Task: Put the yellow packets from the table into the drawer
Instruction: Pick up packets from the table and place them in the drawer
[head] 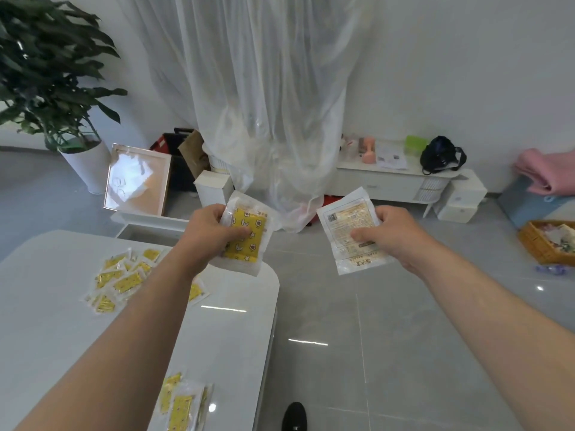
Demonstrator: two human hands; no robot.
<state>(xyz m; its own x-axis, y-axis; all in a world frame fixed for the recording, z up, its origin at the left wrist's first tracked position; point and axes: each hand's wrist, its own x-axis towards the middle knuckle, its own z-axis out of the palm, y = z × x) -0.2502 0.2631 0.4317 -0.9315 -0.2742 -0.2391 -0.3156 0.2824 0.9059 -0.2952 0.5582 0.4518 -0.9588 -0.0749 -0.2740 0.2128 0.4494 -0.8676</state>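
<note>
Left hand (211, 231) pinches a yellow packet (245, 234); right hand (389, 234) pinches another packet (351, 231), printed side up. Both look light, limp and slippery, best gripped at the sealed edges.

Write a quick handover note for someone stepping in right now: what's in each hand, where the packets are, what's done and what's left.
Left hand: holds a yellow packet, patterned side up.
Right hand: holds a second packet, printed back showing.
Both are held out over the floor, past the table.
Left: a pile mid-table and more packets at its near edge. No drawer contents visible, so progress is unclear.
</note>
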